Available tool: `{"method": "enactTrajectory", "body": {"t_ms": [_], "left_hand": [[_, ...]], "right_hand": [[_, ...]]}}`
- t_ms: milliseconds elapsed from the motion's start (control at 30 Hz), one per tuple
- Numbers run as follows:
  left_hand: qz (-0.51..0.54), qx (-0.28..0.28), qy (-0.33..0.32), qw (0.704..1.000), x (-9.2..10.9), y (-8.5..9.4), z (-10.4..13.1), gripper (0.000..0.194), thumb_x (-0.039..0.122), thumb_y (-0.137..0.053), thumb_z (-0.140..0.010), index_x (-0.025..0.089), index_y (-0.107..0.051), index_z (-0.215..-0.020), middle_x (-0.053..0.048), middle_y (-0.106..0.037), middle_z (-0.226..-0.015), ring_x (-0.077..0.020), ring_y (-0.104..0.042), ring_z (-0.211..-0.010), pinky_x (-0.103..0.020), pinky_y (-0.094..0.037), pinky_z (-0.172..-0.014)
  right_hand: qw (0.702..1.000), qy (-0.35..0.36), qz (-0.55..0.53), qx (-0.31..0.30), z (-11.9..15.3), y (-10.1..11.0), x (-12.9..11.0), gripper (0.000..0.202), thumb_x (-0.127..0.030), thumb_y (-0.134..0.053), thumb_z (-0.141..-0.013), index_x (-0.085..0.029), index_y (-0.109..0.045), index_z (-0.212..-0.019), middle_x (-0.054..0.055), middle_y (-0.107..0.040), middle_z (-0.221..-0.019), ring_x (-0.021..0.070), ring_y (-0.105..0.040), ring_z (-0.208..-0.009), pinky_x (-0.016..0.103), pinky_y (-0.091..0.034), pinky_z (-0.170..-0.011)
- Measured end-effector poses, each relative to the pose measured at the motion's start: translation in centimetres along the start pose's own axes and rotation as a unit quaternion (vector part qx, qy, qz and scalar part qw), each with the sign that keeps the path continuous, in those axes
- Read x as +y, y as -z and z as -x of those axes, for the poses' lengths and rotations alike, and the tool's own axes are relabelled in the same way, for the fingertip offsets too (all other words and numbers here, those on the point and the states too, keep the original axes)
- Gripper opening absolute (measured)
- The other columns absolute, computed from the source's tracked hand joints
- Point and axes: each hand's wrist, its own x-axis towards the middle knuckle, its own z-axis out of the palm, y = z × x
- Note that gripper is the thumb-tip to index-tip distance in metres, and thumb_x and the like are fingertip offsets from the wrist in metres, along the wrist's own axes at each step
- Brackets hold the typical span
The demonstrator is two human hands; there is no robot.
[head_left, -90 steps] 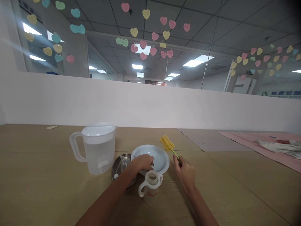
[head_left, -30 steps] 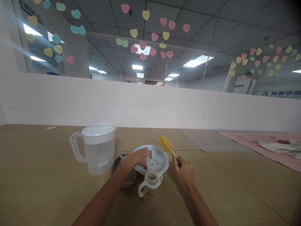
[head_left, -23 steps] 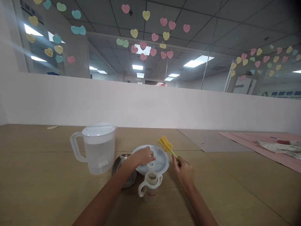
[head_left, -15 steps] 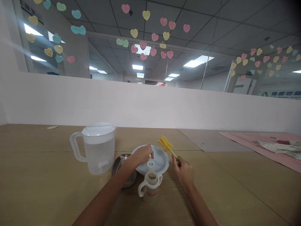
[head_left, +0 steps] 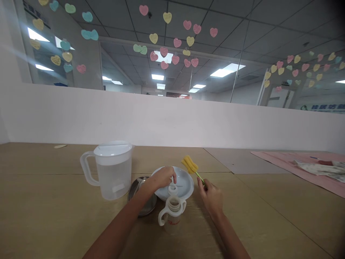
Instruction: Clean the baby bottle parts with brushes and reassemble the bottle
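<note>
My right hand point(head_left: 211, 197) is closed round the green handle of a sponge bottle brush point(head_left: 190, 165), its yellow head pointing up and left. Over a white plate point(head_left: 187, 183), my left hand point(head_left: 164, 177) has its fingers curled downward in a pinch; what they hold, if anything, is hidden. Just below those fingertips is a white bottle collar point(head_left: 173, 190). In front of the plate stands an uncapped clear baby bottle point(head_left: 172, 219) with white side handles. A round metal dish point(head_left: 147, 208) with a small item in it sits partly behind my left forearm.
A lidded translucent pitcher point(head_left: 114, 176) stands on the table to the left. At the far right lies a pink cloth point(head_left: 280, 158) with white fabric on it. A white wall point(head_left: 172, 122) runs behind the table.
My left fingers have shifted slightly above the collar, and a thin line now shows beside them over the plate. The right hand and the brush look the same.
</note>
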Motion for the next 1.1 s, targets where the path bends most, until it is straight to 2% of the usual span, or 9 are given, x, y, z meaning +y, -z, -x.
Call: {"method": "enactTrajectory", "body": {"t_ms": [100,167,267,333,467,600,900,1000,1100], "left_hand": [[0.012,0.060,-0.013,0.998,-0.4,0.8,-0.2,0.029,0.003,-0.047,-0.069,0.017,-0.066,-0.087,-0.005,-0.061,-0.097,-0.0160,-0.056,-0.089,-0.024,-0.043,-0.080],[0.049,0.142,-0.014,0.989,-0.8,1.6,-0.2,0.026,0.005,-0.051,-0.069,0.016,-0.065,-0.088,-0.006,-0.061,-0.097,-0.0166,-0.056,-0.090,-0.026,-0.045,-0.081],[0.140,0.277,-0.017,0.950,-1.0,2.8,0.1,0.024,0.008,-0.056,-0.066,0.017,-0.064,-0.088,-0.004,-0.063,-0.093,-0.0155,-0.059,-0.086,-0.027,-0.047,-0.080],[0.193,0.317,-0.028,0.928,-0.8,3.4,0.5,0.026,0.010,-0.059,-0.066,0.017,-0.063,-0.091,-0.003,-0.065,-0.093,-0.0144,-0.060,-0.084,-0.026,-0.048,-0.079],[0.258,0.282,-0.077,0.921,0.8,3.8,1.2,0.027,0.016,-0.059,-0.069,0.017,-0.063,-0.096,-0.003,-0.067,-0.094,-0.0133,-0.062,-0.081,-0.025,-0.050,-0.076],[0.234,0.269,-0.078,0.931,2.3,3.4,1.4,0.023,0.018,-0.056,-0.074,0.016,-0.064,-0.095,-0.003,-0.068,-0.093,-0.0128,-0.062,-0.079,-0.025,-0.050,-0.075],[0.227,0.234,-0.074,0.943,2.4,3.7,1.9,0.026,0.031,-0.051,-0.079,0.016,-0.063,-0.097,-0.005,-0.067,-0.089,-0.0131,-0.060,-0.076,-0.022,-0.047,-0.068],[0.195,0.244,-0.074,0.947,2.6,3.9,2.1,0.025,0.036,-0.053,-0.079,0.015,-0.064,-0.086,-0.003,-0.065,-0.081,-0.0123,-0.057,-0.070,-0.021,-0.043,-0.062],[0.154,0.292,-0.037,0.943,2.9,4.2,2.2,0.032,0.044,-0.053,-0.077,0.015,-0.059,-0.064,0.001,-0.057,-0.061,-0.0097,-0.048,-0.057,-0.020,-0.035,-0.053]], "right_hand": [[1.000,0.006,-0.006,0.004,0.0,0.0,0.0,0.055,-0.052,-0.030,-0.088,-0.015,-0.052,-0.055,0.000,-0.048,-0.044,0.0068,-0.037,-0.040,0.020,-0.017,-0.046],[1.000,0.009,-0.018,0.007,0.0,-0.1,0.0,0.054,-0.051,-0.030,-0.089,-0.015,-0.052,-0.055,-0.001,-0.048,-0.044,0.0065,-0.037,-0.040,0.020,-0.018,-0.045],[0.999,0.016,-0.028,0.018,0.0,-0.1,-0.1,0.053,-0.050,-0.031,-0.089,-0.015,-0.052,-0.055,-0.001,-0.046,-0.043,0.0063,-0.037,-0.039,0.020,-0.019,-0.045],[0.999,0.027,-0.030,0.033,0.0,0.0,-0.2,0.052,-0.048,-0.032,-0.089,-0.015,-0.051,-0.054,-0.001,-0.046,-0.042,0.0066,-0.037,-0.039,0.020,-0.019,-0.044],[0.992,0.094,-0.062,0.051,0.2,0.1,-0.7,0.049,-0.044,-0.035,-0.089,-0.015,-0.050,-0.052,-0.001,-0.047,-0.043,0.0071,-0.039,-0.040,0.020,-0.022,-0.045],[0.984,0.151,-0.077,0.060,0.4,0.0,-0.7,0.046,-0.040,-0.039,-0.089,-0.015,-0.049,-0.052,-0.002,-0.047,-0.043,0.0064,-0.039,-0.039,0.020,-0.024,-0.045],[0.970,0.180,-0.099,0.133,0.5,0.1,-0.1,0.035,-0.032,-0.047,-0.088,-0.014,-0.058,-0.061,-0.002,-0.047,-0.045,0.0060,-0.040,-0.040,0.020,-0.028,-0.046],[0.967,0.186,-0.094,0.146,0.5,0.3,-0.1,0.031,-0.031,-0.048,-0.087,-0.014,-0.060,-0.064,-0.003,-0.047,-0.045,0.0057,-0.040,-0.040,0.020,-0.029,-0.047],[0.965,0.196,-0.090,0.151,0.4,0.4,-0.1,0.030,-0.030,-0.049,-0.087,-0.014,-0.058,-0.063,-0.003,-0.047,-0.045,0.0055,-0.039,-0.041,0.020,-0.029,-0.047]]}}
